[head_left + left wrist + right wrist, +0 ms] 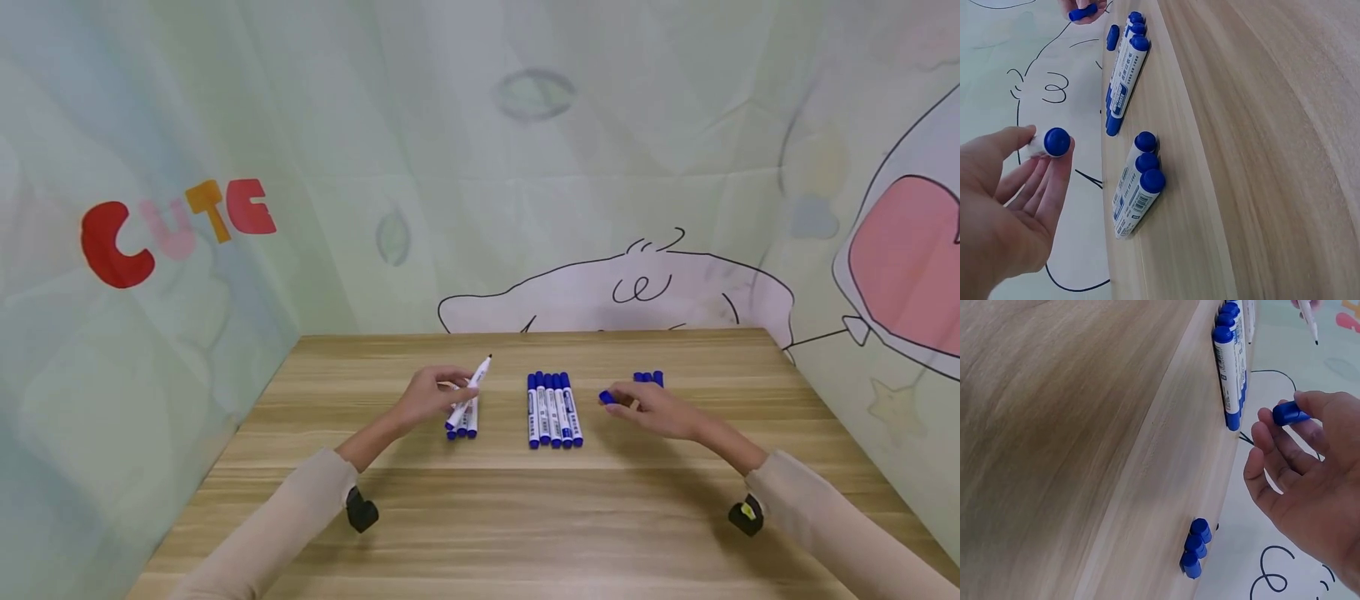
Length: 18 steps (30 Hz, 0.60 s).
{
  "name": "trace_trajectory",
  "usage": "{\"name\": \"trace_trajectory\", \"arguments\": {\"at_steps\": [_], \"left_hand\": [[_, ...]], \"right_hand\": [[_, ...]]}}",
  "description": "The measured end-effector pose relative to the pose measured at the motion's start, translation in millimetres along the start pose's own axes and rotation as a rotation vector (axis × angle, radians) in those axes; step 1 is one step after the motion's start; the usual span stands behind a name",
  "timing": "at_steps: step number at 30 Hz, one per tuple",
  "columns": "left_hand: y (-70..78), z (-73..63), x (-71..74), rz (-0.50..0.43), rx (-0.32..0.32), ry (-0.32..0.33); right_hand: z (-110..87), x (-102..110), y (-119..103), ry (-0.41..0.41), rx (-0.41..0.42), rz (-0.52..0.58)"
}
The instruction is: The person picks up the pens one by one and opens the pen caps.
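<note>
My left hand point(435, 396) pinches an uncapped white marker point(480, 372) between thumb and fingers. Its dark tip points up and away, and its blue end point(1057, 142) faces the left wrist camera. Below that hand, three white markers point(1132, 203) lie side by side, blue ends toward me; they show no caps at their far ends in the left wrist view. Over on the right, a loose blue cap point(1290, 414) is held between the thumb and fingertips of my right hand point(660, 410). Both hands are above the table, well apart.
Between the hands lies a neat row of several blue-capped markers point(555, 417). Three loose blue caps point(1195, 545) sit together beyond the right hand. The wooden table point(480, 517) meets a printed curtain point(360, 208) at its far edge.
</note>
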State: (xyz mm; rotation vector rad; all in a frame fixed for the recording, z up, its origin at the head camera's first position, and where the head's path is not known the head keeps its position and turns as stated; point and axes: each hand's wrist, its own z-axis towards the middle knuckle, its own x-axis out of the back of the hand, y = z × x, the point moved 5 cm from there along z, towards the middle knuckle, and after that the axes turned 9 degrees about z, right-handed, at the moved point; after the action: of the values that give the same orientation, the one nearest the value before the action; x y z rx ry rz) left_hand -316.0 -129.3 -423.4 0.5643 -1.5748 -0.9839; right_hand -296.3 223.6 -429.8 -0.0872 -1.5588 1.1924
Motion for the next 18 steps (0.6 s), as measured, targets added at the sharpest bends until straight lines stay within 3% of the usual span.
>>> {"name": "trace_trajectory", "arguments": {"at_steps": [10, 18], "left_hand": [[-14.4, -1.7, 15.9, 0.023, 0.130, 0.189], [-32.0, -5.5, 17.9, 0.049, 0.260, 0.200]], "right_hand": [[-3.0, 2, 0, 0.037, 0.001, -0.018], [-7.0, -1, 8, 0.023, -0.007, -0.018]]}}
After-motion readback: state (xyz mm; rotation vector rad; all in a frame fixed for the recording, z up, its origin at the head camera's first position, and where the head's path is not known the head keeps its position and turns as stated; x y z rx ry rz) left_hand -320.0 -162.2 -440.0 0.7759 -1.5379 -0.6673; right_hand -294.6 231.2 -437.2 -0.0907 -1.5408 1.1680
